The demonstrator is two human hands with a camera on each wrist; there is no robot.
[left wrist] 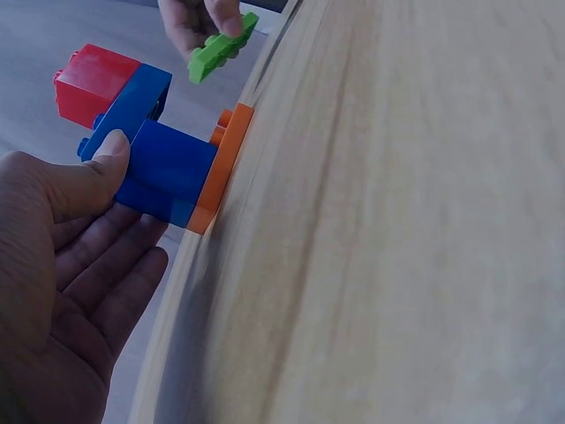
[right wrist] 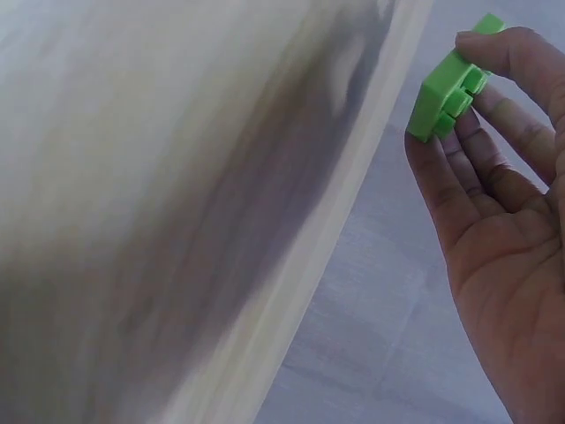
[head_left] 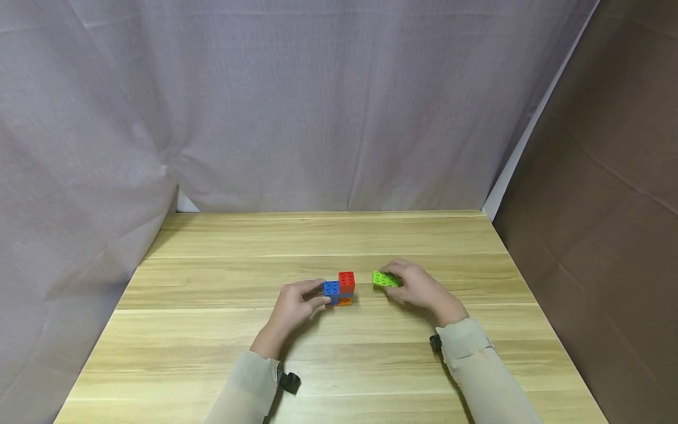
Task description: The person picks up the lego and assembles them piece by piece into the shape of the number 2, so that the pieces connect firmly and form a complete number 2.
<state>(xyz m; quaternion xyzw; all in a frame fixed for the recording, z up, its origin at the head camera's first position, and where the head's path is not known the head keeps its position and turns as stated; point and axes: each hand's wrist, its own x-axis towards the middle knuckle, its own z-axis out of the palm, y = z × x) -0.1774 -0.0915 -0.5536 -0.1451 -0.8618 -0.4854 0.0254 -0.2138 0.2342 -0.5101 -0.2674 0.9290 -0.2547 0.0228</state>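
My left hand (head_left: 294, 305) grips a stack of toy building bricks by its left side, with the thumb pressed on the blue part. In the left wrist view, a flat orange brick (left wrist: 222, 172) is lowest. A blue brick (left wrist: 172, 163) stands on it, another blue brick (left wrist: 139, 95) lies across above, and a red brick (left wrist: 95, 84) sits on top. To the right of the stack, my right hand (head_left: 421, 287) pinches a thin bright green brick (head_left: 385, 279) between thumb and fingers, studs upward. A gap separates the green brick from the stack.
Both hands are over a light wood table (head_left: 349, 365). A grey cloth (head_left: 318, 106) hangs behind the far edge and down the left, and a brown cloth (head_left: 604, 206) hangs on the right. Each sleeve has a dark wrist device (head_left: 289, 382) beside it.
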